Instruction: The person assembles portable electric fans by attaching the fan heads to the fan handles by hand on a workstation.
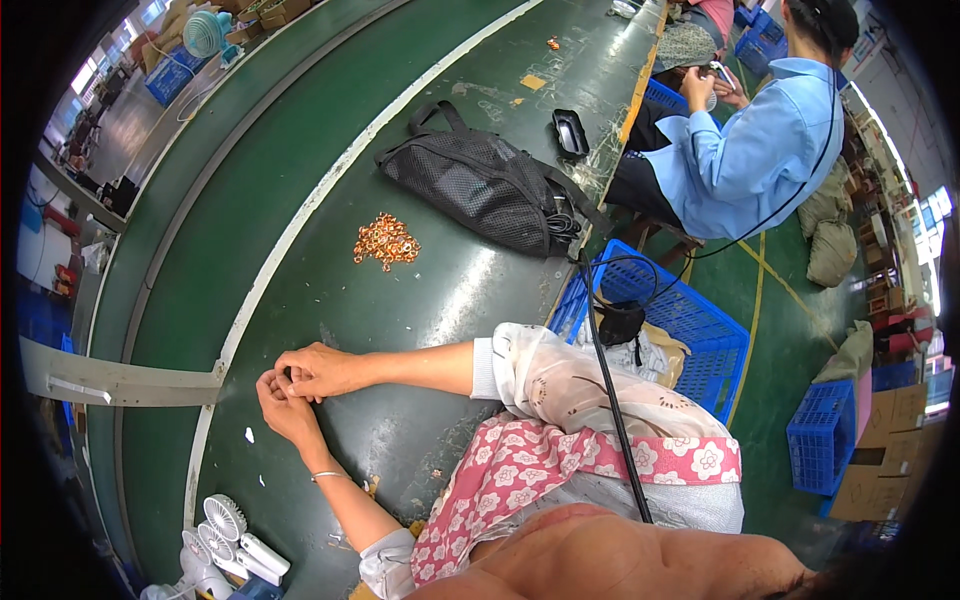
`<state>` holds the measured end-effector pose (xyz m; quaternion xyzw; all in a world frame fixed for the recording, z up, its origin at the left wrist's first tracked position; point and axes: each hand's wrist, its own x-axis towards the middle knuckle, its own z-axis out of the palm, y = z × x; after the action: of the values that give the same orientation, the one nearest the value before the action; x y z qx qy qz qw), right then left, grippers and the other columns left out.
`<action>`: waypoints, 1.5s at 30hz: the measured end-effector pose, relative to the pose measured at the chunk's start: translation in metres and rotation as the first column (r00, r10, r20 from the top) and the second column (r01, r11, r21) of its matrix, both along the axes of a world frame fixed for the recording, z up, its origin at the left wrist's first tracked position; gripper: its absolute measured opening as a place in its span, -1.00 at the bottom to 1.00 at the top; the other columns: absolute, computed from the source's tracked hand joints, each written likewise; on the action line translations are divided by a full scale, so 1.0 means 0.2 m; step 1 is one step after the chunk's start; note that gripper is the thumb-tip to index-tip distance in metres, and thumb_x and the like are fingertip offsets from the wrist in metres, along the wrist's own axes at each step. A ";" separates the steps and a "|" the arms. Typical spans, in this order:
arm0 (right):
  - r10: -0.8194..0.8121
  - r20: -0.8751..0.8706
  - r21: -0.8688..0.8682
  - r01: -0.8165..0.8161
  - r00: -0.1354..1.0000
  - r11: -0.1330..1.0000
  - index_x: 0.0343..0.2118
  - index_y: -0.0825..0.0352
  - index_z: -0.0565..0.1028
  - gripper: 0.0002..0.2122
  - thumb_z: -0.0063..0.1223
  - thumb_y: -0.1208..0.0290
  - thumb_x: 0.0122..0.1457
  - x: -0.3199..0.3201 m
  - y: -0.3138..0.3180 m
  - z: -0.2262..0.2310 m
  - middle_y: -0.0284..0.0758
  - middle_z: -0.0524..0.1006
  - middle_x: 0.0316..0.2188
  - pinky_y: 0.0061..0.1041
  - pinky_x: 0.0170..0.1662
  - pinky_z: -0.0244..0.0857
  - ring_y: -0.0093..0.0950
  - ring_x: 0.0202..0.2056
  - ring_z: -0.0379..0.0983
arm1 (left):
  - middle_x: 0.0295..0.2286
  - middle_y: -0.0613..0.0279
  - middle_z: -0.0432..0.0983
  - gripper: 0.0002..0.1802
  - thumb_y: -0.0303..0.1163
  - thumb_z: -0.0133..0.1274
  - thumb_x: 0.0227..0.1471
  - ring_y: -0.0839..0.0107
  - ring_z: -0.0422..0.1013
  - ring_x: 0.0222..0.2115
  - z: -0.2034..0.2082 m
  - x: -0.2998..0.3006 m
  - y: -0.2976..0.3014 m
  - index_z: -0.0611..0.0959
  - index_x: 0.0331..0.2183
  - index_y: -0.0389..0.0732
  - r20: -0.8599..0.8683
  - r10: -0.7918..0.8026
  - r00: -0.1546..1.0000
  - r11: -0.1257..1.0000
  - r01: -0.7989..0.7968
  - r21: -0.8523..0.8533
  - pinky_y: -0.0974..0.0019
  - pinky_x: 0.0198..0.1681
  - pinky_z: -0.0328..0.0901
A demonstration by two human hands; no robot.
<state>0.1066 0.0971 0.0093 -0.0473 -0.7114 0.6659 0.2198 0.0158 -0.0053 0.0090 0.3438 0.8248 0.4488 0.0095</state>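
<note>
My left hand, with a bracelet on its wrist, rests on the green work table with its fingers curled. Right against it, my right hand reaches over from the right, fingertips bent down and pressed together at the left hand's fingers. Between the two, a small dark spot shows, too small to name; the fingers cover most of whatever they hold. Beyond the hands on the table lies a loose pile of small copper-coloured ring-like pieces, touched by neither hand.
A black mesh bag and a black open case lie farther back. White handheld fans stand lower left. A metal bracket reaches the table's strip. Blue crate and black cable are right; a seated person works beyond.
</note>
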 end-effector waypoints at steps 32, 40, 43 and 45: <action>-0.007 -0.016 -0.022 0.007 1.000 1.000 -0.26 0.42 0.40 -0.78 0.03 0.40 0.08 0.00 -0.01 0.01 -0.30 0.47 -0.63 -0.53 -0.54 0.33 -0.53 -0.61 0.46 | -0.56 0.22 0.46 -0.80 -0.31 -0.01 0.09 0.46 0.38 -0.58 -0.01 -0.01 -0.01 0.50 -0.35 -0.28 -0.024 0.003 1.000 1.000 -0.004 -0.012 0.38 -0.49 0.28; -0.005 -0.006 -0.013 0.005 1.000 1.000 -0.28 0.41 0.40 -0.79 0.03 0.40 0.08 0.00 -0.02 0.02 -0.29 0.48 -0.63 -0.53 -0.55 0.32 -0.52 -0.60 0.47 | -0.55 0.23 0.47 -0.84 -0.37 -0.02 0.09 0.47 0.39 -0.56 0.00 -0.01 -0.02 0.50 -0.33 -0.27 0.027 -0.002 1.000 1.000 0.003 -0.008 0.38 -0.46 0.30; -0.066 -0.030 -0.016 0.065 0.997 0.998 -0.30 0.40 0.41 -0.79 0.05 0.39 0.06 0.00 0.00 -0.02 -0.27 0.49 -0.61 -0.52 -0.55 0.34 -0.51 -0.59 0.48 | -0.52 0.22 0.48 -0.82 -0.36 0.01 0.07 0.48 0.40 -0.51 -0.03 -0.01 0.01 0.50 -0.31 -0.27 0.047 -0.037 0.998 0.999 0.038 -0.017 0.38 -0.43 0.31; -0.107 -0.053 -0.017 0.107 0.993 0.994 -0.33 0.39 0.42 -0.78 0.08 0.38 0.01 -0.01 0.00 -0.05 -0.23 0.52 -0.58 -0.49 -0.53 0.36 -0.48 -0.58 0.50 | -0.48 0.19 0.49 -0.71 -0.24 0.03 0.04 0.42 0.40 -0.48 -0.06 -0.01 0.02 0.52 -0.28 -0.27 -0.055 -0.076 0.996 0.994 0.080 0.078 0.36 -0.42 0.31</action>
<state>0.1055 0.0971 -0.0014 -0.0688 -0.6969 0.6591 0.2740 0.0134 -0.0007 -0.0030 0.3873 0.7922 0.4716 -0.0080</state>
